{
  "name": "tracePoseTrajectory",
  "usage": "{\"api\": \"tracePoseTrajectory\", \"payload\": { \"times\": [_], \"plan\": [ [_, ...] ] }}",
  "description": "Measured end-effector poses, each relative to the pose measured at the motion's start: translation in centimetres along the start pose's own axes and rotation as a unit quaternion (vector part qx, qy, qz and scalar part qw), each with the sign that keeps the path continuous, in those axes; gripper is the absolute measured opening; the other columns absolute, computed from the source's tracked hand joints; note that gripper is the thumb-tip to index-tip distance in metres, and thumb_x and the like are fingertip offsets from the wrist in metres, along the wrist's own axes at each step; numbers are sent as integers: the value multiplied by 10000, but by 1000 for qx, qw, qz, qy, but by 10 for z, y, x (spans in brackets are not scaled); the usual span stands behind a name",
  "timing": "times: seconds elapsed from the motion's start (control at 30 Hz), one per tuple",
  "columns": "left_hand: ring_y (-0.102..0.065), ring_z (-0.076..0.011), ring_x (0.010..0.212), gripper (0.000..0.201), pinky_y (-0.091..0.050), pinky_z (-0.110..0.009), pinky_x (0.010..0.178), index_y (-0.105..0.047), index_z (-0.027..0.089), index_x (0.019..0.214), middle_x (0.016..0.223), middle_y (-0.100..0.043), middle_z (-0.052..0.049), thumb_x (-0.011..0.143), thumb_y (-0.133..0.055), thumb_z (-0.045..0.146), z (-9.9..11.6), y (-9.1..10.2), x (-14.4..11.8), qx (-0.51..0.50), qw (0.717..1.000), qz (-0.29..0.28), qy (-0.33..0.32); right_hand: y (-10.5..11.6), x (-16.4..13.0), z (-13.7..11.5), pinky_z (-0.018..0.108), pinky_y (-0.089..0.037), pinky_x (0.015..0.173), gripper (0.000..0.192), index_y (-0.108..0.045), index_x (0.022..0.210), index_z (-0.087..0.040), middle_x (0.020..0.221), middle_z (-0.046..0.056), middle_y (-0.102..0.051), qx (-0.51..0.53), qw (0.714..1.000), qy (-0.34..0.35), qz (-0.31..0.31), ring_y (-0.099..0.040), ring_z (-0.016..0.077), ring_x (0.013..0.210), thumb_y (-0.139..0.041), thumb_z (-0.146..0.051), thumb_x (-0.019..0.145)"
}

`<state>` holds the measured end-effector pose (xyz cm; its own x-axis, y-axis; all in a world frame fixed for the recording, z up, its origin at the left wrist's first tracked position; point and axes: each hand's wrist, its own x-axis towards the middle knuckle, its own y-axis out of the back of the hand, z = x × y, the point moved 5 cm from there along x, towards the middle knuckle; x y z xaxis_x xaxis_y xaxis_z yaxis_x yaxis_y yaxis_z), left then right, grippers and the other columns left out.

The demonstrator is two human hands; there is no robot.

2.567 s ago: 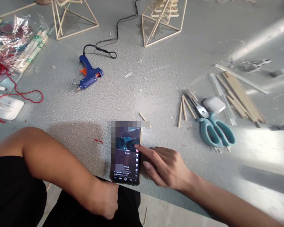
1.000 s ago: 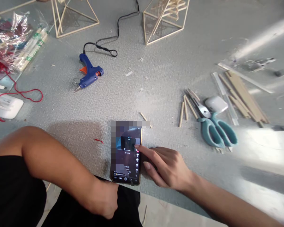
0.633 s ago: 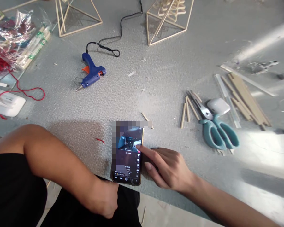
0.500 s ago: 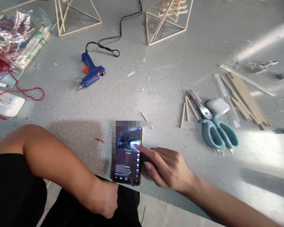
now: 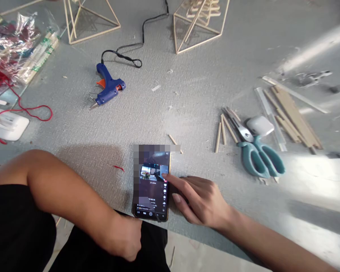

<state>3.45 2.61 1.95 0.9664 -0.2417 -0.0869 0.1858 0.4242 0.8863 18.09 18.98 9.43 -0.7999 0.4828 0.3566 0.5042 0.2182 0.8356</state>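
Forefinger on a dark slim glass-faced smartphone [image 5: 152,185] at the near edge of the grey textured counter [image 5: 187,98].

Right hand [image 5: 200,200] beside it, forefinger stretched onto the screen's right side, other fingers [image 5: 179,199] loosely curled, holding nothing. Left hand [image 5: 124,238] below the counter edge, curled shut, probably empty. Likely light, stiff, slick, breakable; best gripped by the long side edges. Screen content blurred out; bottom end slightly overhanging.

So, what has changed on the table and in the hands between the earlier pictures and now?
Only the picture on the phone screen changed. The right hand keeps its forefinger at the screen's right edge, the left hand stays below the table edge, and the glue gun and scissors lie unmoved.
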Motion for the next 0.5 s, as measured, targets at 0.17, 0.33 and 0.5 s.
{"api": "tracePoseTrajectory", "payload": {
  "times": [0.17, 0.33, 0.5],
  "plan": [
    [-472, -172, 525, 261, -349, -391, 495, -626, 296, 548, 581, -623, 48, 627, -835, 161, 0, 3, -1, 6, 1000, -4, 12, 0, -1, 1, 285, -528, 488, 376, -521, 1399, -92, 798, 34, -734, -1, 1000, -1, 1, -653, 142, 561, -376, -245, 1088],
    [-434, -173, 498, 316, -299, -374, 477, -568, 274, 483, 530, -566, 39, 580, -839, 144, 1, -1, 1, 8, 1000, -8, 9, 1, 1, 0, 281, -517, 483, 349, -537, 1353, -87, 756, 22, -710, -3, 1000, 1, 3, -635, 137, 541, -358, -255, 1106],
    [-381, -176, 473, 344, -307, -382, 469, -536, 265, 462, 479, -485, 37, 605, -836, 172, 1, -4, 3, 14, 1000, -14, 7, 2, 1, -1, 289, -503, 488, 350, -523, 1370, -84, 761, 21, -700, 6, 1000, 3, 6, -616, 143, 546, -366, -241, 1099]
  ]
}}
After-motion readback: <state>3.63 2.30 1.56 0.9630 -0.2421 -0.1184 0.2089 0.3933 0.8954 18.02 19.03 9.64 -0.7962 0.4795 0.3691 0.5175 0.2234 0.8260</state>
